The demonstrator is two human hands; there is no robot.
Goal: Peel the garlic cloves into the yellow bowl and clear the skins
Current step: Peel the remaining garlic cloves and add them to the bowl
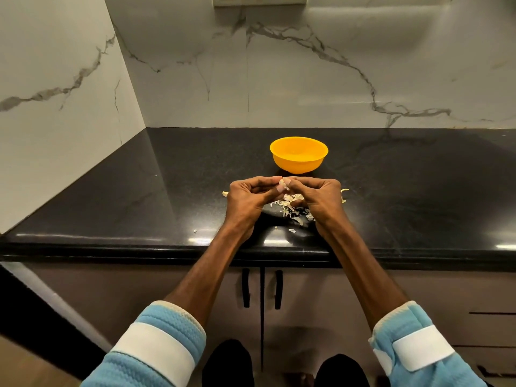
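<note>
A yellow bowl [298,155] stands on the black counter [167,191], just beyond my hands. My left hand [248,199] and my right hand [318,196] meet fingertip to fingertip above the counter and pinch a small pale garlic clove [282,184] between them. Under and between the hands lies a heap of papery garlic skins [293,209]. One loose clove [225,194] lies on the counter just left of my left hand. More skin pieces [344,194] show to the right of my right hand. I cannot see into the bowl.
Marble walls close the counter at the back and on the left. A few skin flakes [291,230] lie near the front edge. Below the edge are cupboard doors with black handles [245,287].
</note>
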